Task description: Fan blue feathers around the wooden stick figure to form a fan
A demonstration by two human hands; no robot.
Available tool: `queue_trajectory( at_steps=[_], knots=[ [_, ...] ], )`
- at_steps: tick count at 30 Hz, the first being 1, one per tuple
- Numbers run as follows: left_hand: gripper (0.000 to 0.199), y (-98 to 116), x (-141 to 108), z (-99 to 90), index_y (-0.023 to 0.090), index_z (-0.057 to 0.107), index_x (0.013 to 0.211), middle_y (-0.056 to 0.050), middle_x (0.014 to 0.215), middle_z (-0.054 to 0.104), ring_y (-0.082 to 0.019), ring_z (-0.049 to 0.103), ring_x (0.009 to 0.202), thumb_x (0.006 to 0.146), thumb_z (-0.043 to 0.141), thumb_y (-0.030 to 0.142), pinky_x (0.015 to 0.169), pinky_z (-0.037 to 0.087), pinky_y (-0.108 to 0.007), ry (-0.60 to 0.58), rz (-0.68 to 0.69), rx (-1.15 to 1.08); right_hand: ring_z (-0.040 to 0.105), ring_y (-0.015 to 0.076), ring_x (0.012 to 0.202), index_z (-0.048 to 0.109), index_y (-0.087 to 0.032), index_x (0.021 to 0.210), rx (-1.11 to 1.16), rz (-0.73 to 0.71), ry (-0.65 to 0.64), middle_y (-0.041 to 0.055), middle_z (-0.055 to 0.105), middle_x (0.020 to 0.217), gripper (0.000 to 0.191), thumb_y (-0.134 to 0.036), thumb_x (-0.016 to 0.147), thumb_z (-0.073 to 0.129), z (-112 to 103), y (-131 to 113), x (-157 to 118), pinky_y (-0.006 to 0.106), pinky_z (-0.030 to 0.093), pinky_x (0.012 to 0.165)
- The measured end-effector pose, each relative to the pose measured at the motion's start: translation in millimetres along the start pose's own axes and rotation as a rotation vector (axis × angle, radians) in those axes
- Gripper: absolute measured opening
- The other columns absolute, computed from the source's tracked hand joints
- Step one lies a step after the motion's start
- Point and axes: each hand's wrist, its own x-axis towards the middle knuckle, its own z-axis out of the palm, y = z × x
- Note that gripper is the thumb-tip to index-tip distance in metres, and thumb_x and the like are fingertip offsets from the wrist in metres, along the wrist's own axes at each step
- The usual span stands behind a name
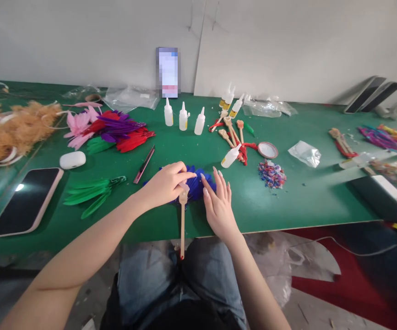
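Left hand (pixel 166 184) pinching top of stick (pixel 182 220) at counter (pixel 287 201) edge, stick hanging down toward lap. Right hand (pixel 218 206) lying flat, fingers spread, pressing blue feathers (pixel 195 183) behind stick head. Blue cluster seemingly already gathered there; spare green feathers (pixel 91 192), glue bottles (pixel 183 117), sequins (pixel 271 173) lying untouched, so probably midway.

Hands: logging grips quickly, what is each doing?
Left hand: closed, pinching the wooden stick.
Right hand: open, fingers resting on blue feathers.
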Motion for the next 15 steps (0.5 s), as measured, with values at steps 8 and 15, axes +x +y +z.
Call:
queue_trajectory(
  at_steps=[8, 15],
  knots=[
    [0.042, 2.6, -1.2, 7.1, 0.023, 0.063, 0.116, -0.006, 0.092, 0.053, -0.018, 0.049, 0.084, 0.081, 0.044, 0.006, 0.075, 0.041, -0.032, -0.047, 0.087, 0.108, 0.011, 0.0232, 0.142, 0.040, -0.025, 0.139, -0.023, -0.008, 0.030, 0.0056, 0.014, 0.154, 0.045, -0.031, 0.099, 0.021, -0.7, 1.0, -2.9, 0.055, 0.015, 0.112],
    [0.038, 1.9, 0.0, 9.4, 0.022, 0.062, 0.117, -0.006, 0.089, 0.052, -0.018, 0.047, 0.081, 0.085, 0.044, 0.012, 0.074, 0.040, -0.031, -0.079, 0.096, 0.157, 0.012, 0.0234, 0.142, 0.043, -0.024, 0.137, -0.015, 0.002, 0.033, 0.0065, 0.016, 0.154, 0.044, -0.031, 0.099, 0.021, -2.2, -0.5, -3.3, 0.055, 0.015, 0.112]
  ],
)
